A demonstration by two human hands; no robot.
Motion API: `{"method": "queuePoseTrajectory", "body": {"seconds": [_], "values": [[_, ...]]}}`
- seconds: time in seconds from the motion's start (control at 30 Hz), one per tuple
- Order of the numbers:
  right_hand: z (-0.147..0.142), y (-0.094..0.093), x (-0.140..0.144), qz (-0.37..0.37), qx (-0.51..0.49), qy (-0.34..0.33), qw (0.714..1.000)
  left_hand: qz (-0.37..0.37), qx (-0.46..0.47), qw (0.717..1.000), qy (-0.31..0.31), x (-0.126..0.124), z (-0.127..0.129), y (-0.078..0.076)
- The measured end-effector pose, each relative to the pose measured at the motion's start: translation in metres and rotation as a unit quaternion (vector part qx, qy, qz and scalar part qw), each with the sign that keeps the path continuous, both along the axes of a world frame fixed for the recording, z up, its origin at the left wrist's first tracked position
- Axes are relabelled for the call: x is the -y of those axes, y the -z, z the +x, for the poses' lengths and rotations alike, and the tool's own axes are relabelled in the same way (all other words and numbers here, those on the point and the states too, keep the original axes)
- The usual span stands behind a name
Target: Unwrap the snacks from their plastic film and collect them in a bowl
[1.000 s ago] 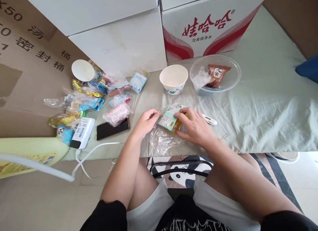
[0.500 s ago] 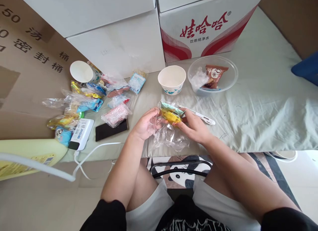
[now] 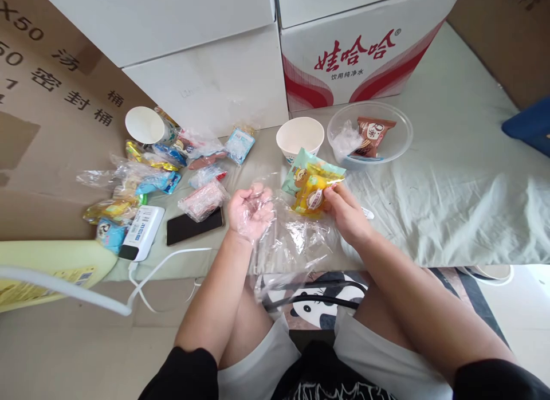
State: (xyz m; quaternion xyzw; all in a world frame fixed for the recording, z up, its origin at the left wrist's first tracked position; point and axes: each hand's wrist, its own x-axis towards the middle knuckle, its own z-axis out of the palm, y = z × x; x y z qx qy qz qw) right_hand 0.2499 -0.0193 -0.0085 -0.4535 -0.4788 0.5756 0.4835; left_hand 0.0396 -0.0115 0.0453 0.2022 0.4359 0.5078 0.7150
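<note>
My right hand pinches two snack packets, a yellow one with a round label lying over a mint-green one. The packets are in front of a white paper bowl and cover part of its lower edge. My left hand is palm up, its fingers curled on a clear plastic bag. That bag hangs loosely between my hands, and its lower part droops over the front edge of the bed-like surface. Behind my right hand, one end of a white tool shows.
A clear tub holds a brown snack packet and crumpled plastic. To the left lie a phone, a power bank, a pink packet and several wrapped snacks. A tipped paper cup and white boxes stand behind.
Both snack packets are now clear of the plastic bag, lifted up and right in my right hand. My left hand has moved slightly left and turned palm up, with the bag stretched below.
</note>
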Motion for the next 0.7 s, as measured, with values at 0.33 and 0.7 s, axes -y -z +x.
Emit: {"method": "queuePoseTrajectory", "body": {"seconds": [0.33, 0.7], "values": [[0.043, -0.013, -0.026, 0.269, 0.161, 0.292, 0.904, 0.043, -0.045, 0.989, -0.133, -0.005, -0.013, 0.017], [0.075, -0.012, -0.055, 0.189, 0.441, 0.315, 0.819, 0.028, -0.025, 0.992, -0.119, -0.005, -0.006, 0.013]]}}
